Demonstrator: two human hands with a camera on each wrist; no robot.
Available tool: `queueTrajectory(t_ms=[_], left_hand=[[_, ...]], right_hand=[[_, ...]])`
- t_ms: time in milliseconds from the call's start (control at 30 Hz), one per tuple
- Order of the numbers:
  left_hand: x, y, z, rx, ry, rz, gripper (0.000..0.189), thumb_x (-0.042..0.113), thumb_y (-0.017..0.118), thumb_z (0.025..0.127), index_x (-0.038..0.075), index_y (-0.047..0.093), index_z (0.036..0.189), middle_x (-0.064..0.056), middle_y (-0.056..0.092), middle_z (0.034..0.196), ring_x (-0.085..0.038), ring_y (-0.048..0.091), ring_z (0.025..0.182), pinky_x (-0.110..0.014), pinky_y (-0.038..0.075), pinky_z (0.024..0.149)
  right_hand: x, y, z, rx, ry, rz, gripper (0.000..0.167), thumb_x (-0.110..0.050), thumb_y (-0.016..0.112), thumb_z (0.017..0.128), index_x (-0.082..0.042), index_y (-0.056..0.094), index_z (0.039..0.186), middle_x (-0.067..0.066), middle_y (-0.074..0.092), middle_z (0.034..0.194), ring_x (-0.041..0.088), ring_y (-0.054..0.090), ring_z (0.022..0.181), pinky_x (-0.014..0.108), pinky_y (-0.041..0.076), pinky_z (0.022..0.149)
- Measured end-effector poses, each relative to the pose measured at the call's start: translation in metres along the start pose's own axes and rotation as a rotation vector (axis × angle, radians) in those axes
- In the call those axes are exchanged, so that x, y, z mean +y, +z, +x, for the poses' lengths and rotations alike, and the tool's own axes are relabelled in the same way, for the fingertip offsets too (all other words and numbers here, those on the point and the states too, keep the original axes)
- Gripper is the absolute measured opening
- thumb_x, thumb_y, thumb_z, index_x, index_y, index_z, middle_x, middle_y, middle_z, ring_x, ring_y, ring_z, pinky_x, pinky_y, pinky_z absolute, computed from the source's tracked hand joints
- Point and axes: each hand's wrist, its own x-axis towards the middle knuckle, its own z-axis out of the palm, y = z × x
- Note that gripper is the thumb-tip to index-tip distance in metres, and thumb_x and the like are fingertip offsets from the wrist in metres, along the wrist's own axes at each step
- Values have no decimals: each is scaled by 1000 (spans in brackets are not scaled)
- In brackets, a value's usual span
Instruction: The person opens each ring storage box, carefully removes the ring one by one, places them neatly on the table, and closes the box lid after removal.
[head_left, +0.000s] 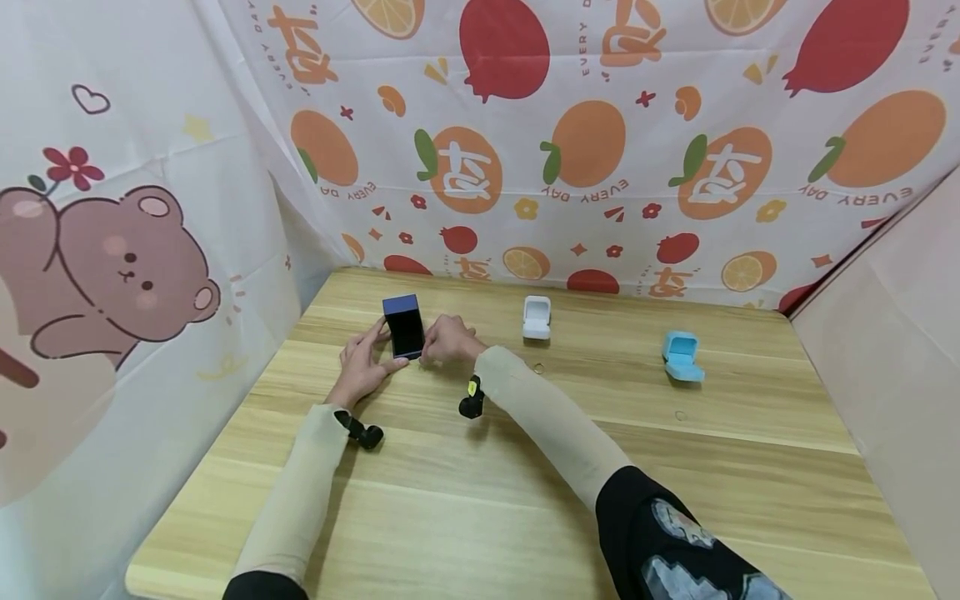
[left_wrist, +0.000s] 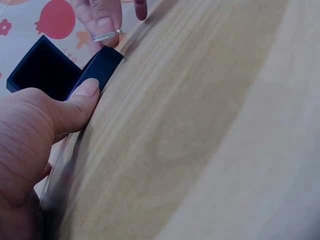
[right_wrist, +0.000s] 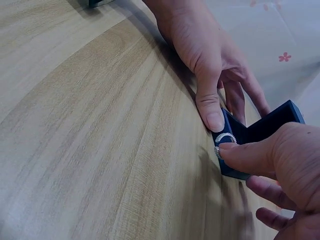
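A dark blue ring box (head_left: 406, 329) stands with its lid up near the back left of the table. My left hand (head_left: 360, 362) holds it from the left, the thumb (left_wrist: 86, 90) along the front edge of its base and the other fingers behind. From the other side, my right hand (head_left: 448, 340) pinches a silver ring (right_wrist: 228, 135) set with small stones. In the right wrist view the ring is right at the box's base, between the two thumbs. Part of its band is covered by the right thumb (right_wrist: 245, 155).
A white ring box (head_left: 536, 321) stands open to the right of my hands, with a small ring (head_left: 538, 372) in front of it. Farther right is an open light blue ring box (head_left: 681, 358), and another thin ring (head_left: 680, 418) lies before it. Printed cloth (head_left: 510, 217) hangs behind the table.
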Motion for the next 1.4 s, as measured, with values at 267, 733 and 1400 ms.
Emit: queueTrajectory(t_ms=[267, 733, 1400], left_hand=[[5, -1, 0, -13, -13, 17, 95, 25, 78, 90, 22, 19, 164, -18, 51, 153, -40, 26, 144, -62, 8, 116], [2, -1, -2, -17, -16, 16, 94, 25, 77, 91, 24, 18, 164, -19, 50, 154, -42, 23, 146, -63, 7, 117], [5, -2, -3, -11, -18, 20, 95, 26, 78, 90, 24, 19, 164, -19, 51, 153, -42, 24, 145, -63, 8, 116]], right_hand=[[-2, -1, -2, -14, 27, -3, 16, -26, 85, 82, -15, 82, 71, -7, 77, 111, 37, 48, 133, 72, 28, 111], [-8, 3, -5, -47, 49, -37, 18, -30, 84, 84, -18, 82, 71, -9, 75, 91, 38, 49, 129, 68, 30, 112], [-12, 9, -3, -38, 53, -65, 20, -33, 84, 83, -22, 80, 67, -4, 75, 109, 39, 44, 133, 70, 32, 109]])
